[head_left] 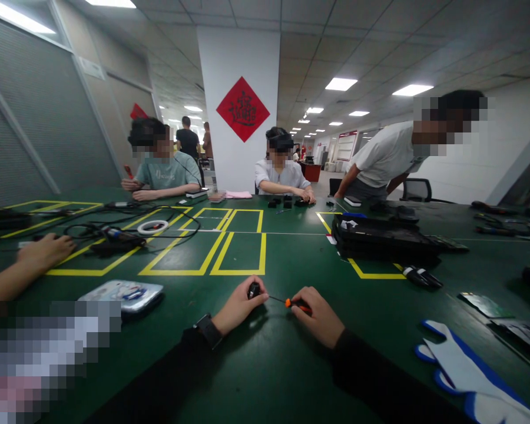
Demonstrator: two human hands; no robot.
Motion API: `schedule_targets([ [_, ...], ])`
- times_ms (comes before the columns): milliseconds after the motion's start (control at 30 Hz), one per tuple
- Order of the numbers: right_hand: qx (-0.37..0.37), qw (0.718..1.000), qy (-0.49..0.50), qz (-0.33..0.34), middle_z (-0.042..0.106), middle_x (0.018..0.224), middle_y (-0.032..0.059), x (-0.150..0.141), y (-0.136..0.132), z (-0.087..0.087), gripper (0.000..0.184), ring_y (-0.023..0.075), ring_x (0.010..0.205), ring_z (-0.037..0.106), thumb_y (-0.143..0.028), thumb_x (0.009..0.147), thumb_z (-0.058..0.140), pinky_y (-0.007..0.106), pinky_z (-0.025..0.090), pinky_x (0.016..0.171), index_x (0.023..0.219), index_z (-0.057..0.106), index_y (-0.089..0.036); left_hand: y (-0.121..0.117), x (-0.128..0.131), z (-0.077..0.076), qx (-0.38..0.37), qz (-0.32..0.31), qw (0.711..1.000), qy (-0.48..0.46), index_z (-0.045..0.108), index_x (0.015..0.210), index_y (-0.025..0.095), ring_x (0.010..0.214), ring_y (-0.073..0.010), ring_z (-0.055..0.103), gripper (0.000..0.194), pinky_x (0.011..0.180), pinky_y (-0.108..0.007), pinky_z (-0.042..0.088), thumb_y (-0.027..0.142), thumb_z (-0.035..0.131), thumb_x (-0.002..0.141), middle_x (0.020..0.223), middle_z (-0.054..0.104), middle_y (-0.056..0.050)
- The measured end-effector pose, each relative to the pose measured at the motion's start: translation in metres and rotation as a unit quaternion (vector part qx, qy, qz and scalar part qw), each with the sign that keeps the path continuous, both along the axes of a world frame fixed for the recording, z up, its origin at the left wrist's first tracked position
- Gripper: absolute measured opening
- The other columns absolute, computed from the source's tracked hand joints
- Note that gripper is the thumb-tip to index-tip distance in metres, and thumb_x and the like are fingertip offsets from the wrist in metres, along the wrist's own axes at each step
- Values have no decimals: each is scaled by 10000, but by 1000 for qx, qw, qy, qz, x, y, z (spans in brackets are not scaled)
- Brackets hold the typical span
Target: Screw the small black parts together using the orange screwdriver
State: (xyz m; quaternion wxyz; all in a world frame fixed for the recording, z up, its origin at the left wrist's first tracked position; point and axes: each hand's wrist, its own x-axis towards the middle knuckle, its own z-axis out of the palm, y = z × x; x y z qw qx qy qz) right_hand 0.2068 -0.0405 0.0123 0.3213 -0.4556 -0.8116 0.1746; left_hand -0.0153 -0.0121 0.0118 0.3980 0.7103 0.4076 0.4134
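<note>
Between the fingers and thumb of my left hand (pixel 241 306) is a small black rounded part (pixel 253 289), its exact kind too small to make out. My right hand (pixel 318 315) is closed around the orange and black handle of a screwdriver (pixel 288 302). The thin shaft points left, and its tip reaches the fingertips of my left hand near the black part; whether it touches the part I cannot tell. Both hands are just above the green table (pixel 238 365), close to its near side.
Left of my hands lies a patterned silvery case (pixel 123 294), near another person's hand (pixel 46 256). Cables and a white ring (pixel 152 227) lie beyond. Stacked black panels (pixel 380 235) stand at right, with a blue-and-white glove (pixel 472 365) nearer. Several people are around the table.
</note>
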Motion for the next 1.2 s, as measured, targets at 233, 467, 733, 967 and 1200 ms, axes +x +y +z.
schedule_targets([
  [233, 6, 1000, 2, 11, 538, 831, 38, 1, 2, -2, 147, 162, 832, 476, -212, 857, 444, 296, 378, 750, 799, 572, -172, 1, 0, -2, 0, -9, 1000, -9, 494, 797, 168, 712, -125, 497, 154, 694, -244, 385, 290, 570, 740, 755, 538, 14],
  [467, 0, 1000, 1, 4, 532, 833, 38, 1, 1, -1, 123, 164, 828, 470, -197, 847, 455, 300, 381, 748, 800, 565, -171, -1, 1, 1, -6, -6, 1000, -10, 496, 792, 168, 715, -130, 508, 144, 705, -252, 390, 277, 569, 733, 759, 546, 9],
  [733, 3, 1000, 0, 0, 530, 827, 36, 0, 1, 0, 115, 164, 815, 469, -204, 841, 464, 298, 383, 724, 789, 562, -174, -3, 1, 6, -9, -3, 1000, -3, 503, 788, 169, 726, -139, 511, 143, 708, -254, 392, 286, 562, 731, 762, 551, 0],
  [967, 4, 1000, -1, -4, 527, 826, 36, 0, 1, -1, 127, 164, 823, 469, -204, 844, 458, 297, 381, 733, 768, 554, -171, -2, 1, 3, -8, -4, 1000, -7, 502, 791, 168, 715, -135, 509, 153, 702, -253, 391, 291, 567, 726, 762, 552, 4],
  [1200, 6, 1000, 7, -7, 523, 853, 37, 0, 1, -5, 74, 164, 811, 480, -157, 769, 530, 296, 392, 733, 840, 529, -175, -1, 1, 0, 0, 14, 1000, 6, 497, 785, 169, 703, -131, 495, 181, 686, -250, 389, 333, 560, 740, 741, 533, 12],
])
